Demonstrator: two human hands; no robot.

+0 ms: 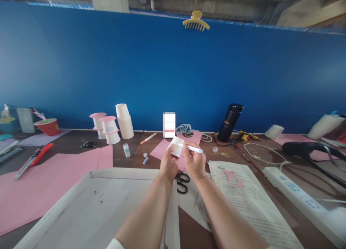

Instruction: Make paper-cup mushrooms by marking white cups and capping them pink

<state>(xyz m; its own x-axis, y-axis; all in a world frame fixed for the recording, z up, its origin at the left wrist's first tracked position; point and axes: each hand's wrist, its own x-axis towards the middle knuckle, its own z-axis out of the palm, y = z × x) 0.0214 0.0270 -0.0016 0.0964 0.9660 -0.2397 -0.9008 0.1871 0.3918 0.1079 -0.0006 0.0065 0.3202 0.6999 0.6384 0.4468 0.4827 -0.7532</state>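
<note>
My left hand [169,163] is closed around a small white paper cup [177,147], held tilted above the middle of the table. In my right hand [195,163] is a white marker pen [195,149] with a bluish end, pinched between thumb and fingers. Its other end points at the cup, but my fingers hide the tip. Pink paper [160,149] lies beyond and beneath my hands. Black-handled scissors [182,183] rest between my forearms. A phone with a bright screen [169,125] stands upright just past the cup.
At the left are stacked white cups [124,122], pink-topped cups [110,130], a red utility knife [40,154] and a large white tray [119,191]. A black thermos [229,122], printed sheets [248,195], a power strip [297,198] and cables occupy the right. A blue partition [151,68] rises behind.
</note>
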